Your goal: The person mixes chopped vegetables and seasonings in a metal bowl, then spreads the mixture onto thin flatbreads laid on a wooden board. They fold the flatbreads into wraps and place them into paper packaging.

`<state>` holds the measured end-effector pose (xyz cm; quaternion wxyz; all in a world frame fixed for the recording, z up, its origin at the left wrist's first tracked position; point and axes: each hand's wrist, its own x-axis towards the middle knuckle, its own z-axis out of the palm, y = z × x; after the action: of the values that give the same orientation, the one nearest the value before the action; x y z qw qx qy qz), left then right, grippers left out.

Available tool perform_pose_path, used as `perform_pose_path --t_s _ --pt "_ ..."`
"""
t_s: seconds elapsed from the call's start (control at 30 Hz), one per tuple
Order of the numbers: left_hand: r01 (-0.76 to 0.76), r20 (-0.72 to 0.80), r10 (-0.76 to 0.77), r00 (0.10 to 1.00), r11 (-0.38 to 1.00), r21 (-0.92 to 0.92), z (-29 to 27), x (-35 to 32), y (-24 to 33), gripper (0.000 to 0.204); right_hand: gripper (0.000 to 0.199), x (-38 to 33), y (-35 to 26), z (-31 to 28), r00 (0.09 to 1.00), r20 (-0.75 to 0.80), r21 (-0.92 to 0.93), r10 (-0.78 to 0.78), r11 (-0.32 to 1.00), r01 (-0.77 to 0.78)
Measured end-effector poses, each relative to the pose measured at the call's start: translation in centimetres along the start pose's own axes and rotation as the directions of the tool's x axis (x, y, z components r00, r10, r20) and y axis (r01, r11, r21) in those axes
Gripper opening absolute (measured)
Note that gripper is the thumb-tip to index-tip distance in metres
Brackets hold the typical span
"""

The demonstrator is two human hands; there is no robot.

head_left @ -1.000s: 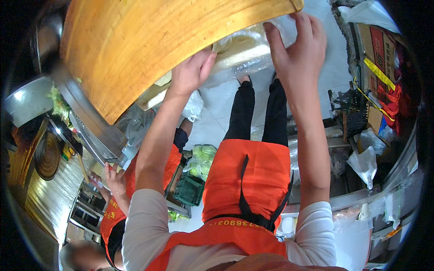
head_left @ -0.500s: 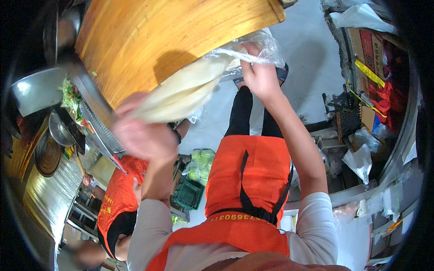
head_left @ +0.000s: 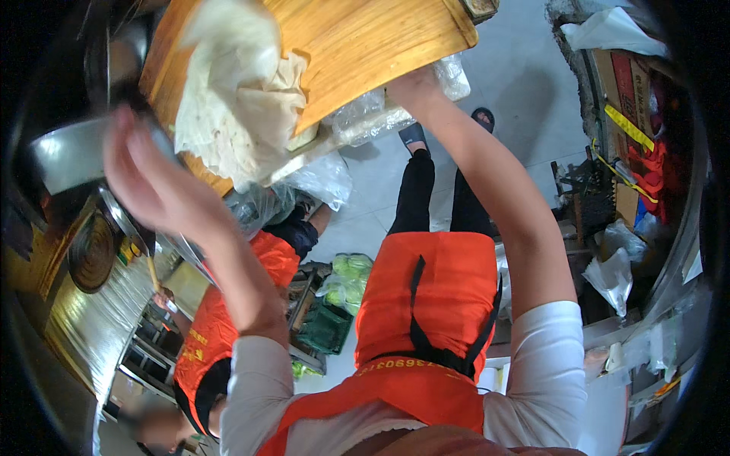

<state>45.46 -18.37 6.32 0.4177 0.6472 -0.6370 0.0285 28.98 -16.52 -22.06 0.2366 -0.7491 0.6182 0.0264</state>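
Note:
A thin, pale sheet of dough or flatbread [head_left: 236, 114] with brownish specks lies crumpled over the left part of the wooden board [head_left: 372, 45]. Its far end is smeared by motion, and its near end hangs past the board's edge. Left of the sheet and apart from it, my left hand [head_left: 141, 178] is raised with its fingers stretched out, holding nothing. My right hand [head_left: 414, 87] reaches to the board's near edge, at a white tray [head_left: 380, 125] covered with clear plastic film [head_left: 359, 118]. The fingers of that hand are hidden.
A co-worker in a red apron [head_left: 205, 334] stands at the lower left beside pans and a metal strainer. A green crate [head_left: 325, 325] and bagged cabbages [head_left: 346, 280] stand on the floor. Boxes and bags line the right side.
The pale sheet has gone from between my hands onto the board. My left hand has let go and swung left and away; my right hand has moved slightly left to the tray.

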Motion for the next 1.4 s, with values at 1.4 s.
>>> perform_pose_path --t_s 1.4 --pt "0.032 -0.178 -0.049 0.983 0.995 -0.098 -9.3 9.1 0.4 0.035 0.047 -12.4 5.7 -5.5 0.589 -0.626 0.680 0.511 0.727 0.092"
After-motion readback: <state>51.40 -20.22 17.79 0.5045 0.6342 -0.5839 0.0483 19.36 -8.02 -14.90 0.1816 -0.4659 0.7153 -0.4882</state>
